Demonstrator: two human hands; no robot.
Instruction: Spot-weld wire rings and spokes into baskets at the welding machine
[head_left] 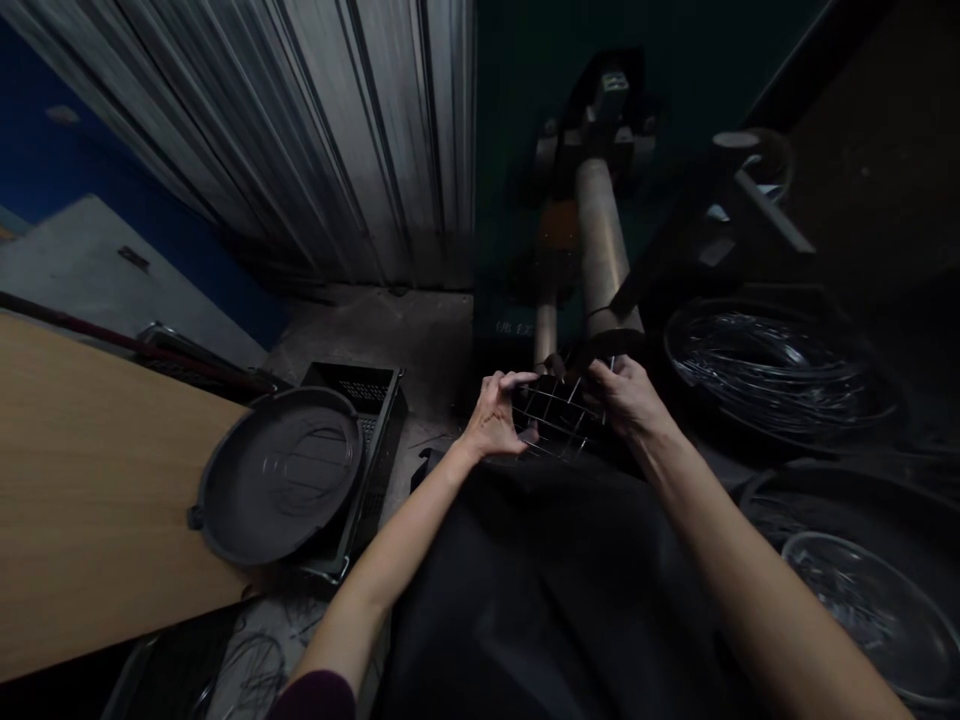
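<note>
A: In the head view, where's the grid (559,410)?

B: Mid-view, between the two hands, under the lower ends of the tubes. A few of its wires catch the light; the rest sinks into shadow.

A: What's the left hand (496,415) doing?

B: It's at the grid's left end, spread — fingers high, thumb low, a wide gap between them. How firmly it bears on the wires, I can't tell.

A: And the right hand (626,398)?

B: Curled closed at the other end, pinching the grid's right side between thumb and fingers. Which wire exactly, I can't tell; it's too dark there.

A: Those tubes, then?

B: A thick tube (602,230) slants down to just above the right hand, and a thin tube (546,335) stands to its left.

A: Anything on the right?

B: A dark basin with coiled wire (780,370) in it. Nearer the person, a second basin holds a clear dish (907,625), with small shiny bits showing in it.

A: And on the left?

B: A round tub (255,500) over a crate (386,425), its left rim beside a board (105,480). Thin wires lie inside the tub. Below the hands — dark cloth (555,590).
</note>
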